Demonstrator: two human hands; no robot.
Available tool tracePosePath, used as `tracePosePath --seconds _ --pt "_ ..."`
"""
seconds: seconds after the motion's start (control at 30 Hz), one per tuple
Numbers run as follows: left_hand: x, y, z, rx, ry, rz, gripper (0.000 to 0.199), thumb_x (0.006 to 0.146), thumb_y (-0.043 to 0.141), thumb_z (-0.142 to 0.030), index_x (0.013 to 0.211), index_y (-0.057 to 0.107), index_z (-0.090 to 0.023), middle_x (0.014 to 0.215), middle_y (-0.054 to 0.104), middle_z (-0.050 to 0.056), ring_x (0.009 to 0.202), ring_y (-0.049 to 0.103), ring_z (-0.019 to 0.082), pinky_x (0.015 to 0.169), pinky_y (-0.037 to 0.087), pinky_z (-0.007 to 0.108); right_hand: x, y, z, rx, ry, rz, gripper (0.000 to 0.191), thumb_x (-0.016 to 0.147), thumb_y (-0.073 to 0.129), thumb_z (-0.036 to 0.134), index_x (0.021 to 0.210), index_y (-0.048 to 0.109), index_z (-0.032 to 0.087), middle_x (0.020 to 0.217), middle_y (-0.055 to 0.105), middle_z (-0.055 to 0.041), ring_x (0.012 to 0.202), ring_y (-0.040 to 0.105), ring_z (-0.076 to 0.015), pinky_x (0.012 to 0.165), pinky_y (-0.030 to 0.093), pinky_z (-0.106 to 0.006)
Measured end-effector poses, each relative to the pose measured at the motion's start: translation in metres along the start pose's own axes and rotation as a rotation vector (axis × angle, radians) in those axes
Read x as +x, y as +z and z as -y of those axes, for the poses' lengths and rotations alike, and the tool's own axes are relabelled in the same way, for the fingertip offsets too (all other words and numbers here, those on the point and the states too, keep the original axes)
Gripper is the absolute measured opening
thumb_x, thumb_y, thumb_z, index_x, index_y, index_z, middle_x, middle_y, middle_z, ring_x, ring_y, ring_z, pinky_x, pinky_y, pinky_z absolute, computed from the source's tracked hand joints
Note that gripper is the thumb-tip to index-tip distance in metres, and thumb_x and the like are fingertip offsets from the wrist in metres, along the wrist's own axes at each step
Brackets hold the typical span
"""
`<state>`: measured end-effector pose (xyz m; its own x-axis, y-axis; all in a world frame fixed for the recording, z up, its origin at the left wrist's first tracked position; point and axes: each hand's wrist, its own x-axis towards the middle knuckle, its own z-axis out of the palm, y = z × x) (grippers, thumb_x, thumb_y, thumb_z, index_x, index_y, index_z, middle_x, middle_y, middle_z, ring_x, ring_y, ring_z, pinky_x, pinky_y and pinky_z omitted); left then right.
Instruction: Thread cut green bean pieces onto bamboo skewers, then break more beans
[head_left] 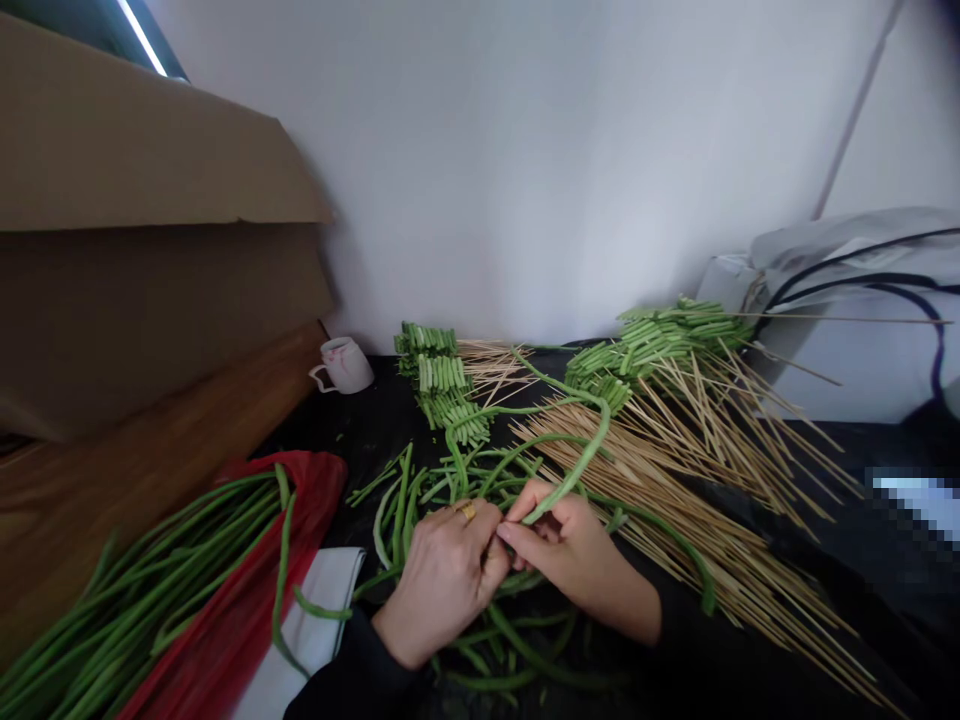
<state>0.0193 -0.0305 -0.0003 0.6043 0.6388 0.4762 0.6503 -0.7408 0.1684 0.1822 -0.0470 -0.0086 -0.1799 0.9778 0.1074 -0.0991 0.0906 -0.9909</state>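
Note:
My right hand (581, 555) pinches a long green bean (581, 462) near its lower end; the rest of the bean arches up and back over the pile. Close against it, my left hand (452, 568), with a ring on one finger, has its fingers curled in at the same end of the bean. The two hands meet at the fingertips, and the exact grip of the left is partly hidden. Around and beneath them lies a loose heap of bean pieces and whole beans (405, 510) on the black surface.
Bare wooden skewers (675, 520) lie to the right. Skewered bean bundles stand at the back left (442, 375) and back right (667, 340). A red bag (315, 490) of long beans is at left, near a white mug (345, 366) and a cardboard box (165, 300). White wall behind.

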Motion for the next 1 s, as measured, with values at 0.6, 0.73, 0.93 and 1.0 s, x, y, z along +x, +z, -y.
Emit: tracePosePath --seconds 0.6,0.73,0.93,1.0 --pt "0.005 -0.012 0.020 -0.681 -0.415 -0.073 0.034 0.089 0.052 -0.035 0.063 0.063 -0.016 0.055 0.046 -0.001 0.054 0.041 0.012 0.053 0.032 0.025 0.008 -0.022 0.006 0.330 0.084 0.111 0.035 0.080 0.066 0.051 0.083 0.060 0.017 0.073 0.068 -0.0020 0.058 0.061 -0.0109 0.054 0.045 -0.024" --pt "0.007 -0.008 0.015 -0.478 -0.298 -0.181 0.020 0.088 0.059 -0.030 0.091 0.074 -0.018 0.071 0.061 0.003 0.064 0.053 0.014 0.061 0.042 0.025 0.012 -0.022 -0.001 0.387 0.097 0.083 0.038 0.084 0.061 0.053 0.094 0.065 0.016 0.090 0.069 -0.0077 0.070 0.064 -0.0132 0.056 0.045 -0.023" --pt "0.003 -0.003 0.013 -0.462 -0.201 -0.228 0.023 0.079 0.072 -0.030 0.100 0.073 -0.020 0.087 0.068 0.006 0.067 0.060 0.015 0.063 0.048 0.026 0.008 -0.020 0.000 0.211 0.044 0.073 0.041 0.085 0.060 0.047 0.117 0.065 0.022 0.107 0.066 -0.0076 0.080 0.063 -0.0148 0.061 0.049 -0.026" --pt "0.001 -0.002 0.012 -0.462 -0.141 -0.185 0.024 0.080 0.071 -0.026 0.104 0.073 -0.022 0.091 0.070 0.007 0.074 0.064 0.017 0.068 0.051 0.027 0.005 -0.017 0.003 0.111 0.023 0.080 0.040 0.085 0.061 0.046 0.118 0.065 0.023 0.104 0.067 -0.0056 0.075 0.061 -0.0137 0.063 0.050 -0.027"
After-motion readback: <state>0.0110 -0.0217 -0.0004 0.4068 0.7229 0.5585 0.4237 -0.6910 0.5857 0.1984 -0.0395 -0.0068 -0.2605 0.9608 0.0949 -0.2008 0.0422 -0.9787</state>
